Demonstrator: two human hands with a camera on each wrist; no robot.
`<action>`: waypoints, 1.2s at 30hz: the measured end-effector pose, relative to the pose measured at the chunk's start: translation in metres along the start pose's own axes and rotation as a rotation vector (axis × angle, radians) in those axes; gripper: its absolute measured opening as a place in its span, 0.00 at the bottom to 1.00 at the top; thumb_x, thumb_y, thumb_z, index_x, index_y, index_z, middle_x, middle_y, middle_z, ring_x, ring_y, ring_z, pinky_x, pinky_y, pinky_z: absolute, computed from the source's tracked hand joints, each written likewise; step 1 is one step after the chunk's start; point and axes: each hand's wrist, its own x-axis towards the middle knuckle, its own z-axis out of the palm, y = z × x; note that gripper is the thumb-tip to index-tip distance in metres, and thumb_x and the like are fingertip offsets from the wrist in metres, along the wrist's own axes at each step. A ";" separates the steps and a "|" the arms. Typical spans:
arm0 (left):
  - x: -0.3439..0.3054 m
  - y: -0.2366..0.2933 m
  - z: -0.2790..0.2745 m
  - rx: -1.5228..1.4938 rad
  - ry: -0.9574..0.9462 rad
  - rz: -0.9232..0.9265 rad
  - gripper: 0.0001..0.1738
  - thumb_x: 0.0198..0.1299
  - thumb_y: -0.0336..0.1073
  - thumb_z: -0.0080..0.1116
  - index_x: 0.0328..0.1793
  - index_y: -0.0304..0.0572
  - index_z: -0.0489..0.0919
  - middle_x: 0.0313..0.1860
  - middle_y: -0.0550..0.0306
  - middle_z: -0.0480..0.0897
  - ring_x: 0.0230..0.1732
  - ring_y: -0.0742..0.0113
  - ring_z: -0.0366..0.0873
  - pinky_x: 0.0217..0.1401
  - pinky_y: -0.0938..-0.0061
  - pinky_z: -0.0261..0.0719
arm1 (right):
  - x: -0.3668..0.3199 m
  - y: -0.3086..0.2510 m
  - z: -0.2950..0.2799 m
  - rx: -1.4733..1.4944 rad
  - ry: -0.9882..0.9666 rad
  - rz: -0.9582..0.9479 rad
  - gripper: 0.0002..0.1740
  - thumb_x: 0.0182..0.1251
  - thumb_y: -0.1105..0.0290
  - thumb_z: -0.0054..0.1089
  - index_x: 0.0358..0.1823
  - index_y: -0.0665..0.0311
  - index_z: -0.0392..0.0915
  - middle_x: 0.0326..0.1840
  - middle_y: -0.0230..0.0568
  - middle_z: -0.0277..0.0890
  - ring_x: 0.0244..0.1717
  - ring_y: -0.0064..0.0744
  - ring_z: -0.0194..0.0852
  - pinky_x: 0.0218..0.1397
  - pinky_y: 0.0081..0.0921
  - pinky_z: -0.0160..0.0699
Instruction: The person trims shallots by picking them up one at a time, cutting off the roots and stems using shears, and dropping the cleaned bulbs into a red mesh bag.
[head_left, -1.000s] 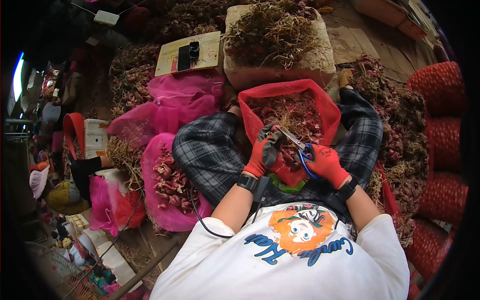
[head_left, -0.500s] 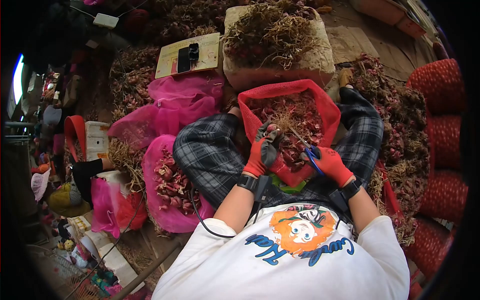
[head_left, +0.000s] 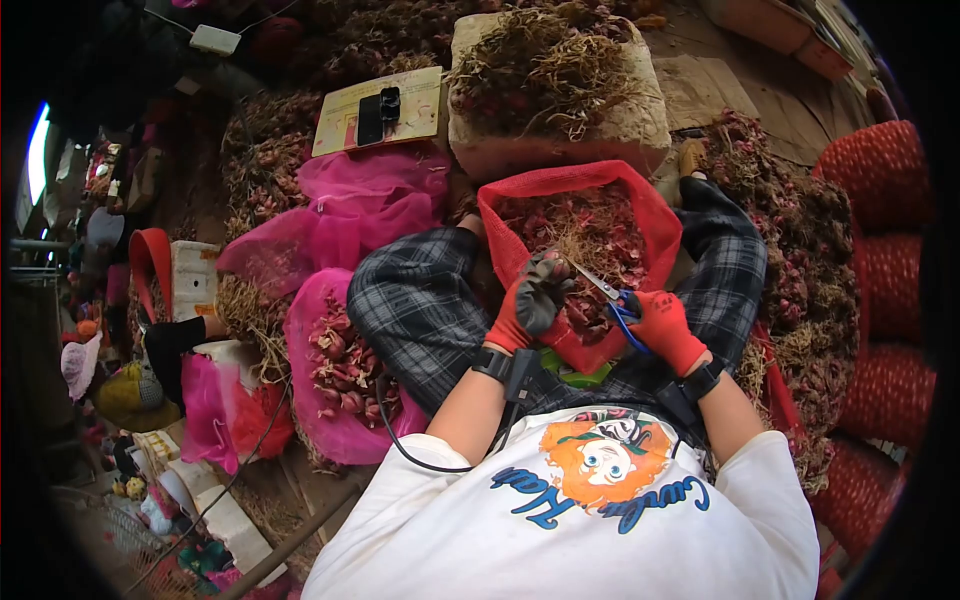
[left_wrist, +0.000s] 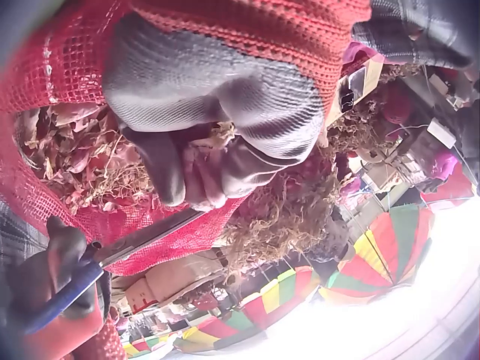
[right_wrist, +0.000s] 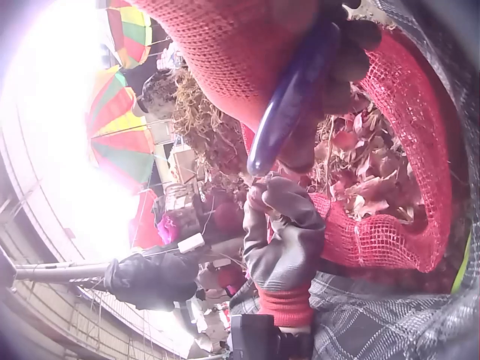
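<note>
Brown-and-red plant heaps (head_left: 815,250) flanked the seated person (head_left: 680,530). A reddish bulb (left_wrist: 202,180) sat pinched in the gloved left hand's grip (head_left: 540,298), by the mouth of the red mesh bag (head_left: 652,225); blue-handled scissors (head_left: 599,285), held in the right hand's grip (head_left: 662,325), pointed toward the bulb. Beyond the bag stood a pale box (head_left: 550,152) under dry stalks (head_left: 575,75).

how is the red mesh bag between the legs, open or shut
Open: the bag gapes wide, with reddish scraps showing inside.

Scissor handles (right_wrist: 294,97) look glossy plastic, blades (left_wrist: 152,237) metal.
</note>
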 end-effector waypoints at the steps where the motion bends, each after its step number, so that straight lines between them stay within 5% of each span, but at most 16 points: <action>1: -0.001 0.000 0.002 -0.042 -0.020 -0.019 0.10 0.64 0.36 0.55 0.50 0.46 0.75 0.42 0.64 0.78 0.46 0.68 0.77 0.57 0.66 0.76 | -0.001 0.000 0.000 0.066 0.005 0.003 0.23 0.52 0.44 0.63 0.31 0.58 0.79 0.27 0.44 0.79 0.32 0.46 0.79 0.34 0.37 0.75; 7: 0.002 -0.002 -0.001 -0.016 -0.042 0.008 0.12 0.62 0.37 0.57 0.51 0.48 0.75 0.43 0.65 0.78 0.46 0.70 0.76 0.54 0.70 0.77 | -0.005 -0.007 -0.005 0.164 0.008 -0.032 0.22 0.55 0.44 0.62 0.32 0.58 0.79 0.27 0.44 0.79 0.33 0.45 0.79 0.35 0.37 0.74; 9: 0.009 -0.009 -0.009 0.194 -0.025 0.128 0.11 0.63 0.36 0.57 0.51 0.50 0.75 0.42 0.66 0.77 0.46 0.70 0.76 0.53 0.71 0.77 | -0.005 -0.016 -0.013 0.128 -0.043 -0.001 0.24 0.55 0.43 0.60 0.31 0.58 0.79 0.27 0.45 0.79 0.33 0.46 0.79 0.35 0.37 0.74; 13: -0.001 -0.005 0.011 0.042 0.171 0.027 0.11 0.64 0.37 0.56 0.51 0.48 0.74 0.41 0.65 0.78 0.47 0.69 0.77 0.54 0.71 0.77 | -0.002 -0.010 -0.007 -0.058 -0.102 0.016 0.26 0.54 0.41 0.58 0.29 0.59 0.80 0.26 0.46 0.79 0.32 0.47 0.79 0.36 0.38 0.74; 16: 0.004 0.000 0.000 0.202 -0.058 0.022 0.11 0.64 0.36 0.56 0.51 0.48 0.73 0.39 0.65 0.77 0.44 0.70 0.77 0.51 0.72 0.78 | -0.001 -0.008 -0.007 -0.185 -0.103 0.052 0.27 0.54 0.40 0.57 0.26 0.60 0.80 0.26 0.48 0.78 0.32 0.47 0.79 0.36 0.39 0.74; 22: 0.003 -0.009 0.012 0.286 0.104 0.078 0.13 0.64 0.35 0.55 0.54 0.50 0.71 0.39 0.66 0.76 0.44 0.72 0.76 0.53 0.71 0.77 | -0.007 -0.006 -0.003 0.111 -0.117 0.070 0.23 0.56 0.43 0.58 0.29 0.58 0.82 0.28 0.47 0.79 0.33 0.48 0.79 0.37 0.40 0.75; 28: 0.003 -0.009 0.010 0.204 0.127 0.085 0.18 0.62 0.33 0.58 0.57 0.46 0.70 0.41 0.63 0.76 0.44 0.70 0.77 0.52 0.72 0.79 | -0.007 -0.014 -0.006 0.049 -0.084 0.034 0.24 0.56 0.42 0.59 0.35 0.57 0.81 0.29 0.47 0.79 0.33 0.47 0.79 0.37 0.39 0.74; 36: 0.003 -0.007 0.004 0.355 0.033 0.098 0.16 0.63 0.33 0.57 0.56 0.47 0.70 0.43 0.65 0.75 0.46 0.71 0.76 0.53 0.71 0.76 | -0.003 -0.002 0.000 -0.043 -0.133 0.077 0.26 0.54 0.40 0.60 0.30 0.58 0.81 0.27 0.46 0.79 0.33 0.47 0.78 0.37 0.39 0.74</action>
